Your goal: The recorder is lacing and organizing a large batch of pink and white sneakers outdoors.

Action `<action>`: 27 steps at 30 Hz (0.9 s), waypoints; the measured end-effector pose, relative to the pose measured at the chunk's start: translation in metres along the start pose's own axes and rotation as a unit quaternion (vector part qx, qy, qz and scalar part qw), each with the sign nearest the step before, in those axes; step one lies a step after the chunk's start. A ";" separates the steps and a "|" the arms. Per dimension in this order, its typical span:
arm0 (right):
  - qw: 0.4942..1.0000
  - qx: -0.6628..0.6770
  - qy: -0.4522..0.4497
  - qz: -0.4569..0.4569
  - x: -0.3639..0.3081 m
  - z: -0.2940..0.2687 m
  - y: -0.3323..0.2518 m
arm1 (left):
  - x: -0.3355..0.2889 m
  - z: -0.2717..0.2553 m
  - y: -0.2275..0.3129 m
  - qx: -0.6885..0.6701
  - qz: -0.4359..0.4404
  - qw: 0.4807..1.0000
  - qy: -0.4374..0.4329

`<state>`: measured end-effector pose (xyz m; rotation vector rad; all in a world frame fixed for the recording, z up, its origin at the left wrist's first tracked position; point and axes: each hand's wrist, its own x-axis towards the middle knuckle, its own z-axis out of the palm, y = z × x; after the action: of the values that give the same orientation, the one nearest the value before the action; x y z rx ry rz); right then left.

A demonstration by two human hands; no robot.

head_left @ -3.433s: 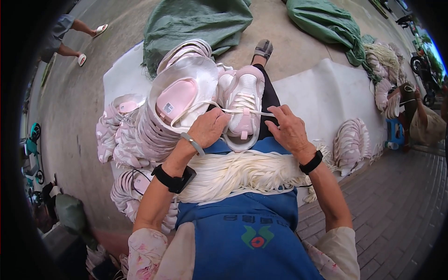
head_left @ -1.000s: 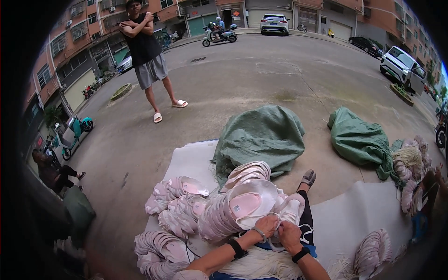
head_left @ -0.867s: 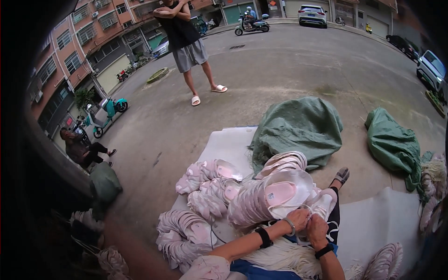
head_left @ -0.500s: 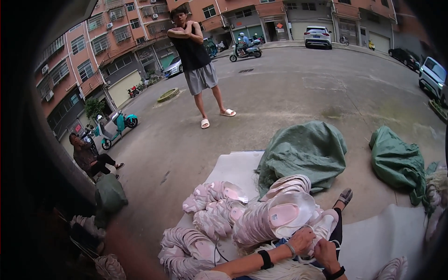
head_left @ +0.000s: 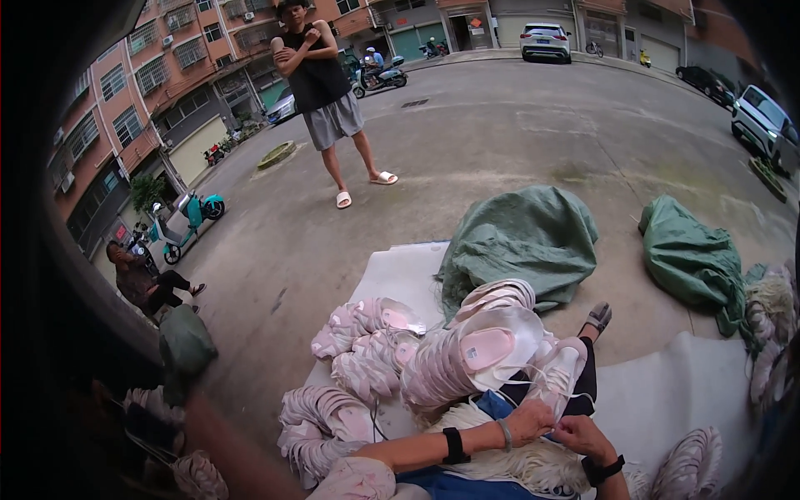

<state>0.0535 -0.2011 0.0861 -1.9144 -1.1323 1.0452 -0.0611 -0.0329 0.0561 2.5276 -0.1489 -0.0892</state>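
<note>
My left hand [head_left: 527,422] and my right hand [head_left: 581,435] are close together over my lap, fingers pinched on a thin white shoelace. Just beyond them a pale pink and white shoe upper [head_left: 557,373] rests against my leg, with lacing down its front. Across my lap, under the wrists, lies a thick bundle of white shoelaces [head_left: 537,468] on blue cloth [head_left: 454,483]. Left of the hands stands a large nested stack of pink shoe uppers [head_left: 442,371]. My fingers partly hide the lace ends.
More stacked uppers [head_left: 333,421] lie on a white sheet [head_left: 658,387]. Two green sacks, a near one [head_left: 529,242] and a right one [head_left: 692,258], lie beyond. A person in a black top [head_left: 321,75] stands ahead; another person [head_left: 142,279] sits far left by a scooter [head_left: 187,221].
Both hands have drawn back from the shoe upper toward my lap. The whole view has shifted, so the surroundings sit higher and further left. A rider on a scooter has moved left behind the standing person.
</note>
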 end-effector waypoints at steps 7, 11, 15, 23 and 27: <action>0.997 0.031 0.043 0.055 -0.009 0.002 0.004 | -0.027 -0.238 0.078 -0.035 0.110 0.993 0.040; 0.998 -0.002 0.063 0.001 -0.005 0.009 0.009 | -0.053 -0.333 0.121 0.137 0.054 0.953 0.265; 0.998 -0.021 0.058 -0.003 -0.011 0.008 0.004 | -0.047 -0.351 0.088 0.331 -0.082 0.821 0.457; 0.988 0.136 0.041 -0.058 -0.010 -0.003 -0.007 | -0.012 -0.109 0.021 -0.142 -0.006 0.990 -0.024; 0.981 0.162 0.069 -0.080 -0.008 -0.003 0.003 | 0.006 -0.042 0.007 -0.077 0.080 0.994 0.018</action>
<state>0.0549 -0.2099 0.0867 -1.5858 -0.9550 0.9296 -0.0514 -0.0156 0.0945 2.3533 -0.3165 0.0097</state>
